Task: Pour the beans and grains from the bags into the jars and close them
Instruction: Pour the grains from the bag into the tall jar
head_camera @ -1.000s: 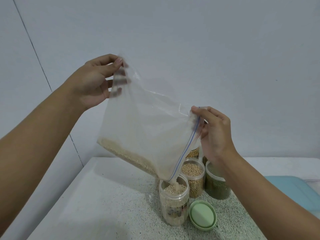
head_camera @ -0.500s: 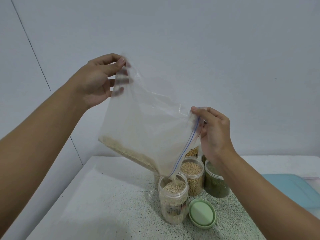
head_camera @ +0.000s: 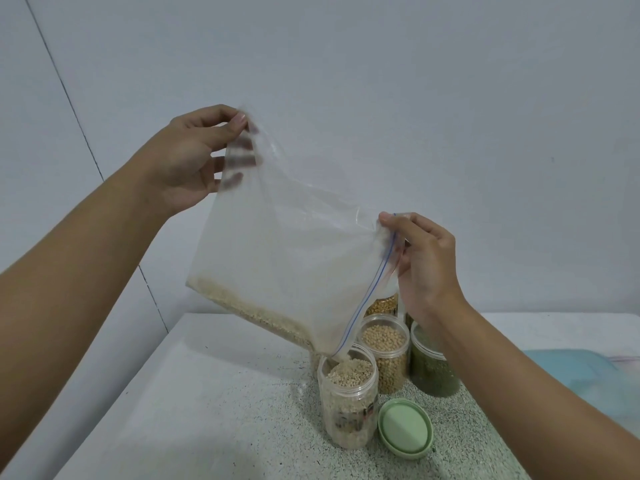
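- The left hand (head_camera: 194, 157) pinches the upper corner of a clear zip bag (head_camera: 287, 237). The thumb is in front, and the other fingers (head_camera: 242, 144) lie behind the plastic, showing only as dark blurs.
- The right hand (head_camera: 426, 268) grips the bag's mouth end at the blue zip line, thumb and forefinger clamped on the edge. The rest of that hand's fingers are veiled by the plastic.
- The bag hangs tilted above the tabletop (head_camera: 207, 410), its lowest corner dipping into the mouth of an open jar (head_camera: 348, 403).
- Pale grains (head_camera: 249, 311) lie along the bag's lower edge and meet the heap inside the jar.
- The open jar stands on the tabletop, filled nearly to its rim. A dark print low on its wall is too blurred to read.
- A green lid (head_camera: 405, 427) lies flat just beside that jar.
- Behind it stands a jar of pale round beans (head_camera: 384, 351).
- A jar of green contents (head_camera: 433, 368) is partly hidden by the right forearm, and I cannot tell whether it is lidded.
- A fourth jar (head_camera: 382, 304) shows only a yellowish band behind the bag.
- A pale blue object (head_camera: 581, 375) is cut off by the forearm and the frame edge, and cannot be identified.
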Available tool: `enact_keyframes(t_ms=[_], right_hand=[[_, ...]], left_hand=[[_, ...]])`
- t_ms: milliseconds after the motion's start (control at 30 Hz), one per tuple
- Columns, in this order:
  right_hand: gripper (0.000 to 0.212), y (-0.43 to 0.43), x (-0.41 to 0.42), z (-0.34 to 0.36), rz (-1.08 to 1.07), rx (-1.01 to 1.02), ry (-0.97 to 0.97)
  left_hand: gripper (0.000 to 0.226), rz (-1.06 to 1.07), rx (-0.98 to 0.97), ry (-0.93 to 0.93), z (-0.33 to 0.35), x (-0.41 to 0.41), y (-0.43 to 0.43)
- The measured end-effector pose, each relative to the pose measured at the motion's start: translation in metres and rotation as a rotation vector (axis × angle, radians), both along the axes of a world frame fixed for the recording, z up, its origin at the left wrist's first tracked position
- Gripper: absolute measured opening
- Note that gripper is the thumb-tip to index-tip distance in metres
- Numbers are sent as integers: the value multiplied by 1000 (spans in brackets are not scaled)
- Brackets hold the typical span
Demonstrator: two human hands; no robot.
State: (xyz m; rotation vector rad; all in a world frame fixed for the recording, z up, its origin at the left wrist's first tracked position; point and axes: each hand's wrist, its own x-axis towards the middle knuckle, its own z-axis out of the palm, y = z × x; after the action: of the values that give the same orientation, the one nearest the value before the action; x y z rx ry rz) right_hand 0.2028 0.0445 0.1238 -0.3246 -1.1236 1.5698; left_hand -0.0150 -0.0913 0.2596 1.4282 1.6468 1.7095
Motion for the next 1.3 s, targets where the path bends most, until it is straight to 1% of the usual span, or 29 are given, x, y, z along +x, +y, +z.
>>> enact_keyframes(t_ms=[333, 733, 867, 1000, 1133, 1300], right_hand=[[22, -2, -5, 2, 19, -4, 15], [21, -2, -5, 0, 22, -10, 18], [16, -3, -6, 0, 25, -13, 21], [19, -4, -7, 1, 27, -16, 19], [13, -5, -6, 1, 32, -12, 26], [22, -4, -7, 1, 25, -10, 13]], left_hand=[[12, 16, -10, 13, 7, -1, -3], [14, 11, -19, 51, 10, 5, -6], [15, 12, -19, 55, 10, 6, -7], [14, 11, -21, 50, 8, 5, -8], [14, 14, -24, 46, 6, 4, -9], [10, 16, -22, 34, 6, 1, -8]])
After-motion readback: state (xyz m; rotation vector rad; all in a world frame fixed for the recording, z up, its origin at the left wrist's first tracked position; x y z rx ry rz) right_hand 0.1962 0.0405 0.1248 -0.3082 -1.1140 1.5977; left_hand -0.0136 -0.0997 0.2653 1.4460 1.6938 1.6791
